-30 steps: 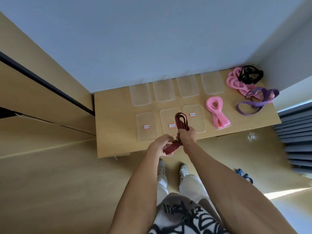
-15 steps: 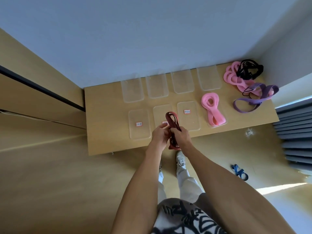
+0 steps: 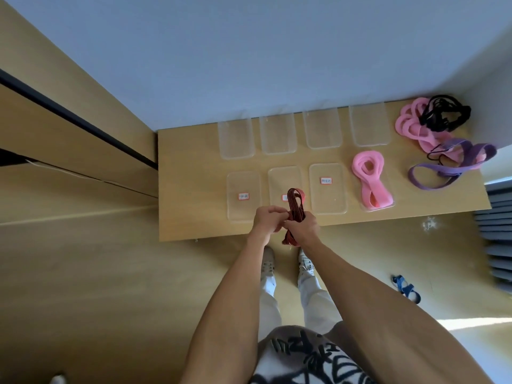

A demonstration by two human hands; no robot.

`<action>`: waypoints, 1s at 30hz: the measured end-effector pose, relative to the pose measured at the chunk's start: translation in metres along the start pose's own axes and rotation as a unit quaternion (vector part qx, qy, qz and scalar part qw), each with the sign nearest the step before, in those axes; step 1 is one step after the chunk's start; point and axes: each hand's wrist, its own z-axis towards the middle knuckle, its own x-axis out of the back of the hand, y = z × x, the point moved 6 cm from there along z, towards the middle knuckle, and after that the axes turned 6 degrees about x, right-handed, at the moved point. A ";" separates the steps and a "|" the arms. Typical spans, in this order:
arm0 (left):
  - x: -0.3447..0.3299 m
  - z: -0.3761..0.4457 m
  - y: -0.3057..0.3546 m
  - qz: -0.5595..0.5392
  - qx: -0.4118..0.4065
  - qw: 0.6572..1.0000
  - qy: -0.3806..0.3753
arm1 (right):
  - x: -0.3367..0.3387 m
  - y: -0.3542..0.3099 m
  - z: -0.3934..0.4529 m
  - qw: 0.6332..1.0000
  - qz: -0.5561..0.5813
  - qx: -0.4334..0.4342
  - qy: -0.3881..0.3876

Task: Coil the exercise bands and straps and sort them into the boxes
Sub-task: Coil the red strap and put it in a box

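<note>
Red band (image 3: 295,207): long axis away from person, loop end far
Left hand (image 3: 267,220): pinches band
Right hand (image 3: 302,227): grips band
Boxes (image 3: 328,188): eight

Count: eight clear boxes (image 3: 278,135) on the table (image 3: 191,184), in two rows of four. One red-black strap (image 3: 296,202), two pink band bundles (image 3: 370,180), one purple band (image 3: 454,164), one black strap tangle (image 3: 443,113). One blue strap (image 3: 406,289) on the floor.

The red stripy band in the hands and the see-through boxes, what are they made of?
The red stripy band looks like woven elastic fabric: matte, dark stripes, bending limply between the hands. The see-through boxes look like clear, glossy plastic, since the wooden table shows through them.
</note>
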 end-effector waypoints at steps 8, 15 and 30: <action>0.039 0.022 0.030 -0.014 -0.051 0.998 0.036 | -0.038 -0.049 0.011 0.997 -0.028 0.062 0.021; 0.099 0.048 0.052 0.027 -0.092 0.991 0.094 | -0.099 -0.089 0.019 0.995 -0.034 0.091 0.013; 0.143 0.090 0.059 0.185 -0.251 0.937 0.156 | -0.165 -0.078 0.044 0.952 -0.225 0.163 0.125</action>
